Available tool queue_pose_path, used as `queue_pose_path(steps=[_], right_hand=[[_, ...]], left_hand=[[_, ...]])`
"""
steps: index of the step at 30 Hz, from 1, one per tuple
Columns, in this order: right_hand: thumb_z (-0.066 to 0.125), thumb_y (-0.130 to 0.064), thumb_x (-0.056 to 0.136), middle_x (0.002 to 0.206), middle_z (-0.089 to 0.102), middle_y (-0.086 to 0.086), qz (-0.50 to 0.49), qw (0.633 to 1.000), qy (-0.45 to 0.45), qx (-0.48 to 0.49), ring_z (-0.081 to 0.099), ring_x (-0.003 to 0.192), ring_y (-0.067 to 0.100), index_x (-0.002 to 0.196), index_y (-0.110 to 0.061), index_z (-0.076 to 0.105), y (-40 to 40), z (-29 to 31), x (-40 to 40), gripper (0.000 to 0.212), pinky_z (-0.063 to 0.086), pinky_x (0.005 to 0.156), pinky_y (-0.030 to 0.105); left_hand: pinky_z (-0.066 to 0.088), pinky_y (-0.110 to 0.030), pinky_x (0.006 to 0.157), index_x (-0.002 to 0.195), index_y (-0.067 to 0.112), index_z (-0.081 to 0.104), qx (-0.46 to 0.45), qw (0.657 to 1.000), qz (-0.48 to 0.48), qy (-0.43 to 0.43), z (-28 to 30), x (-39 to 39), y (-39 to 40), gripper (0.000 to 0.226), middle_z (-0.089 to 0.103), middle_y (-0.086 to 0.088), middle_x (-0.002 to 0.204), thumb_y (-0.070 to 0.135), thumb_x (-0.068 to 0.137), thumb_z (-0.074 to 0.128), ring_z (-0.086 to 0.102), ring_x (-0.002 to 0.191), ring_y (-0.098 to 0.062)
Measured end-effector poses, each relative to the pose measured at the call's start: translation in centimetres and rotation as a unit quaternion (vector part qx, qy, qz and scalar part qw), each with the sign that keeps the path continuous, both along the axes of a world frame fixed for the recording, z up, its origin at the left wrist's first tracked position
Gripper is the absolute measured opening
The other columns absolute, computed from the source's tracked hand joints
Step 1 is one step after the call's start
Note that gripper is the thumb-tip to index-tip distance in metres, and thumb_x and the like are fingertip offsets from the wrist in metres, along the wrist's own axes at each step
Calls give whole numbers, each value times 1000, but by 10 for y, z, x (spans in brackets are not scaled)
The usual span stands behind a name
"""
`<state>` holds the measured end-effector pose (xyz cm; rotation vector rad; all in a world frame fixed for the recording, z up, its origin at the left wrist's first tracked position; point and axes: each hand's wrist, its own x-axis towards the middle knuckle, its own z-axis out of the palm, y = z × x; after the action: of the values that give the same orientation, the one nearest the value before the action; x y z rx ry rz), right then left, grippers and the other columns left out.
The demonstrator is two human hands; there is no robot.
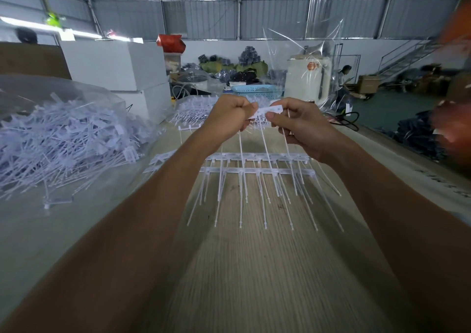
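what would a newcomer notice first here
Both hands, left hand and right hand, pinch a white tag strip above mid-table. Under them two rows of tags lie on the wooden table, and a big heap of loose tags fills the left side.

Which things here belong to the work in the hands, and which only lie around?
In the work: left hand and right hand, both pinching the white tie strip; flat tie strips on the table; heap of loose ties.
Only lying about: blue basket; white boxes; red bag.
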<state>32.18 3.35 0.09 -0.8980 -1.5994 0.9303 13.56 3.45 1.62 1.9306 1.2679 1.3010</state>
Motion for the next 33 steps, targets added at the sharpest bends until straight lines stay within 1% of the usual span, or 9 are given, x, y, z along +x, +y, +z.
queue_pose_path(steps=[3,6,10,12,14,18,22,25,33], right_hand=[[76,-16,89,71,59,-3,-8,999,-8,41,46,55,6,99,-17,72,0,2,1,11,37,50,21],[76,-12,89,72,57,-5,-31,993,-31,110,49,52,-1,103,-8,72,0,3,1,15,38,48,15],[77,-8,87,80,64,4,-72,978,-72,184,52,59,-2,103,-2,73,-3,2,-2,18,44,58,13],[77,-11,87,87,66,12,-102,966,-112,210,50,62,3,104,-4,73,-3,3,-4,19,44,63,19],[77,-14,87,88,67,9,-130,950,-160,236,50,63,8,104,-7,74,-3,4,-6,19,44,65,21],[77,-17,87,84,66,-4,-159,917,-222,291,48,60,0,101,-12,75,-6,4,-9,15,37,63,7],[74,-15,89,83,67,-1,-158,893,-259,334,48,62,6,91,-8,72,-8,4,-8,7,36,65,10],[73,-16,90,80,63,-3,-156,894,-254,334,47,61,-2,87,-8,69,-7,4,-8,9,33,63,8],[70,-18,92,73,57,-6,-200,922,-193,269,46,60,-5,93,-5,66,-4,-1,-12,13,31,58,8]], left_hand=[[34,-29,64,65,9,56,-13,999,2,-33,6,3,0,37,46,1,51,24,98,61,41,48,-11],[33,-29,64,71,8,60,-27,999,-3,-47,8,3,1,30,49,-5,61,23,97,63,40,51,-12],[33,-26,57,79,5,64,-28,999,-5,-43,8,2,2,24,48,3,54,21,96,63,39,45,-7],[32,-25,57,77,5,63,-31,999,-5,-40,7,0,4,25,46,4,51,21,96,64,38,45,-7],[32,-25,57,77,5,60,-33,999,-7,-39,6,-1,4,24,43,2,54,19,96,64,36,46,-9],[32,-26,56,67,11,54,-37,999,-6,-33,4,-3,4,31,40,8,48,18,96,64,35,45,-8],[29,-26,53,56,18,44,-54,998,-13,-22,3,-4,4,44,36,8,47,17,94,66,33,43,-8],[30,-27,57,53,20,46,-58,998,-9,-17,4,-5,3,45,38,9,46,19,94,66,35,43,-8],[34,-27,61,59,17,61,-16,1000,-3,-15,10,5,-2,37,48,3,53,20,95,63,40,48,-9]])
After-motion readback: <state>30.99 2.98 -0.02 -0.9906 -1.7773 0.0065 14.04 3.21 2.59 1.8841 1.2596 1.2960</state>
